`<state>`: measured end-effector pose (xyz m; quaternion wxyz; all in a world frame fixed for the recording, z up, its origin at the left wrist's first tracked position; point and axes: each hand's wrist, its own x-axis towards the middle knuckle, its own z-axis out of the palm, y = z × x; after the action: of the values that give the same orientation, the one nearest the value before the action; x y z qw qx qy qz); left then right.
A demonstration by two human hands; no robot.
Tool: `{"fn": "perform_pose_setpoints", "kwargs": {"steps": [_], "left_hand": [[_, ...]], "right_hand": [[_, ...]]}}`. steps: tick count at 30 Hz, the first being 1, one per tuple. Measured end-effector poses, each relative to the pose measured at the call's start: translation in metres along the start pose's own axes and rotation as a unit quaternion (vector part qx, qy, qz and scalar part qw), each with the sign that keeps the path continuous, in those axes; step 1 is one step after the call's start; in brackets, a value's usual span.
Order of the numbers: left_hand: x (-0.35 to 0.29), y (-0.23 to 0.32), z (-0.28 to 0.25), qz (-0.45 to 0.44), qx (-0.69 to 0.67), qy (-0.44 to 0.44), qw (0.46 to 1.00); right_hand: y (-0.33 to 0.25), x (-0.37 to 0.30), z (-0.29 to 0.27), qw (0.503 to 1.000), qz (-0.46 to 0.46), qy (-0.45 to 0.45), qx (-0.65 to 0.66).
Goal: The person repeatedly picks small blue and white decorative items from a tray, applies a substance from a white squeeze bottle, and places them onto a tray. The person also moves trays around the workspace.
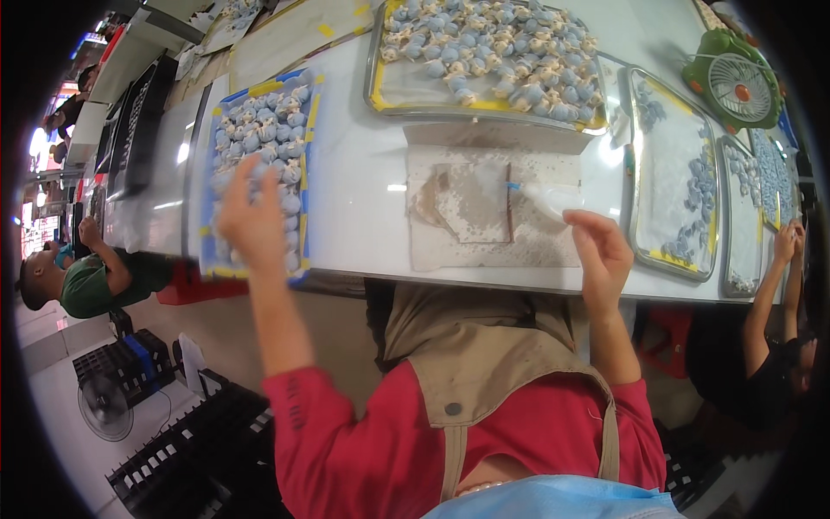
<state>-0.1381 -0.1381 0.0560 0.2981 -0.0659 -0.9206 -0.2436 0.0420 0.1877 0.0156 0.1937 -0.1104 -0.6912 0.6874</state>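
On white table (pixel 363 208): blue-edged tray (pixel 304 164) filled with small blue figurines (pixel 268 130); left hand (pixel 252 221) over it, fingers spread, blurred. Right hand (pixel 603 251) clamped on glue bottle (pixel 549 197). Steel tray (pixel 373 82) likewise full.

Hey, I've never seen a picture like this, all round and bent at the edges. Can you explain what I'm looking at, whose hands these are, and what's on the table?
There is no machine here. A person wears a wide-angle camera on the head, looking down, so straight edges curve near the rim. The two arms in red sleeves rising from the bottom are that person's own.

The left hand is blurred and spread open over a blue-edged tray of small blue and cream figures; I cannot tell if it touches any. The right hand holds a clear squeeze bottle with its tip over a stained mat on the white table.

Farther back sits a metal tray heaped with the same figures. To the right are more trays with small blue parts and a green fan. Other people sit at both sides.
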Motion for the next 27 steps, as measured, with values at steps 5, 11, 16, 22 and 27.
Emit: {"fn": "perform_pose_setpoints", "kwargs": {"steps": [5,11,16,22,27], "left_hand": [[0.039,0.005,0.028,0.041,-0.032,-0.044,0.998],[0.054,0.069,0.132,0.191,-0.147,-0.195,0.951],[0.058,0.109,0.185,0.241,-0.048,-0.276,0.929],[0.063,0.092,0.19,0.186,-0.068,-0.241,0.95],[0.049,0.065,0.157,-0.055,-0.33,-0.324,0.885]], "right_hand": [[0.009,0.0,-0.009,0.998,-0.026,0.04,-0.042],[0.012,0.002,-0.009,0.992,-0.054,0.048,-0.104],[0.018,-0.002,-0.023,0.984,-0.052,0.08,-0.151],[0.024,-0.003,-0.023,0.985,-0.073,0.085,-0.13],[0.011,0.017,-0.019,0.96,-0.121,0.05,-0.249]]}}
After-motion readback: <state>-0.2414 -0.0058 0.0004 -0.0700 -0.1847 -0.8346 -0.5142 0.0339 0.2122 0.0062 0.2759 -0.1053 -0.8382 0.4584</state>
